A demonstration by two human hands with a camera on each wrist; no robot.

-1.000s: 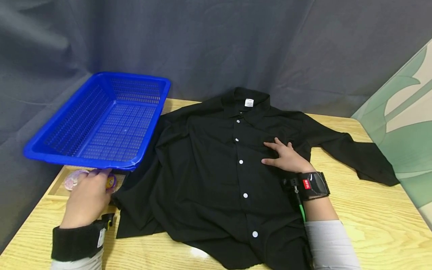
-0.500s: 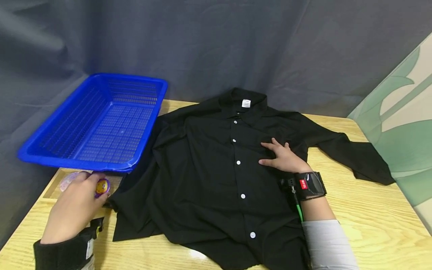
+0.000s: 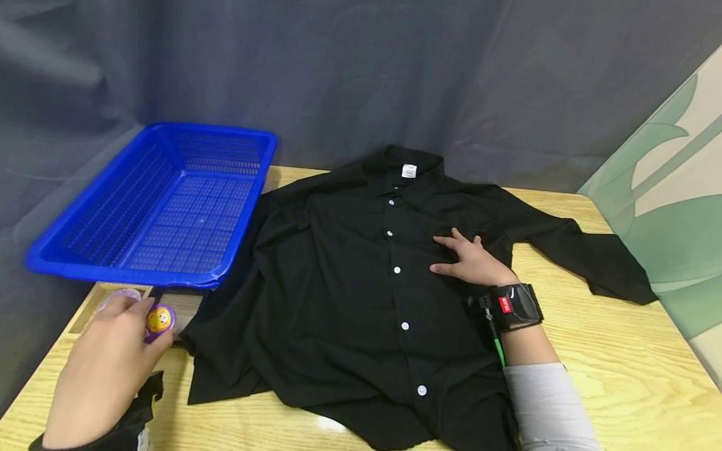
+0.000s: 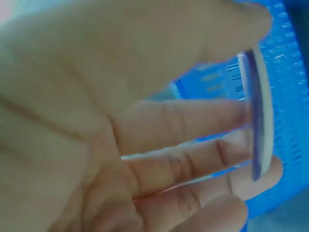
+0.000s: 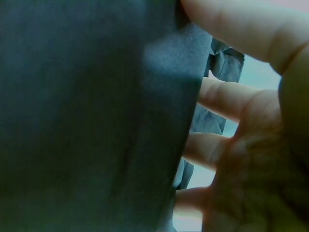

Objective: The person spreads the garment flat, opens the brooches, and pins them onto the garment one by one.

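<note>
A black button-up shirt [image 3: 350, 294] lies spread face up on the wooden table [image 3: 620, 357], collar at the back. My right hand [image 3: 470, 260] rests flat on its chest with fingers spread, seen close up against the dark cloth [image 5: 87, 116] in the right wrist view. My left hand [image 3: 113, 351] is at the near left and pinches a small round purple badge [image 3: 160, 320] with a yellow picture. The left wrist view shows that badge [image 4: 256, 116] edge-on between thumb and fingers.
A blue plastic basket [image 3: 163, 200] stands at the back left, beside the shirt's sleeve. A second pale round badge [image 3: 115, 297] lies in a shallow recess of the table, just beyond my left hand. Dark curtain hangs behind; a green-patterned panel [image 3: 671, 207] stands at the right.
My left hand has drawn back toward me and lifted the purple badge out from in front of the basket. The right hand stays flat on the shirt.
</note>
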